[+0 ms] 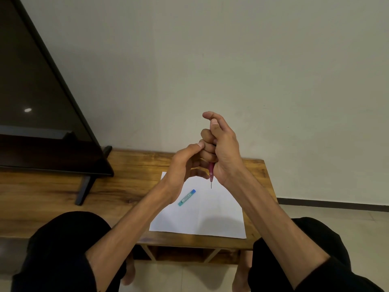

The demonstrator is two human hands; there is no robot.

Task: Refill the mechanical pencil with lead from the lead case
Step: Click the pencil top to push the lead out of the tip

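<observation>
Head view
Right hand point(219, 148): raised above the table, fist closed around the pencil barrel, thumb set over the upper end; whether pressing the cap, not to be told.
Mechanical pencil point(211, 172): pink, upright, tip down; only the lower barrel and tip visible below the fist, upper end hidden by the fingers.
Lead at tip point(211, 185): thin dark line protruding from the nose, hanging free above the paper, not touching it.
Left hand point(183, 165): half curled, just left of the right hand, thumb tip touching the right-hand knuckles; nothing seen held, palm side hidden, so a loose lead not ruled out.
Lead case point(187, 197): teal body, blue cap, lying slantwise on the paper, near and left of the pencil tip, apart from both hands; cap apparently on.
Paper point(210, 218): white sheet, flat on the table, under the hands.
Table point(130, 175): low, wooden, against the far wall.
Screen point(42, 91): dark, on a stand, far left on the table.
Step in hand (judged): late stage, checking that lead feeds out at the tip, case already set down.
Next move (judged): light thumb pressure only, tip kept off the paper, long exposed lead likely to snap; lead then eased back in, pencil laid beside the case.
</observation>
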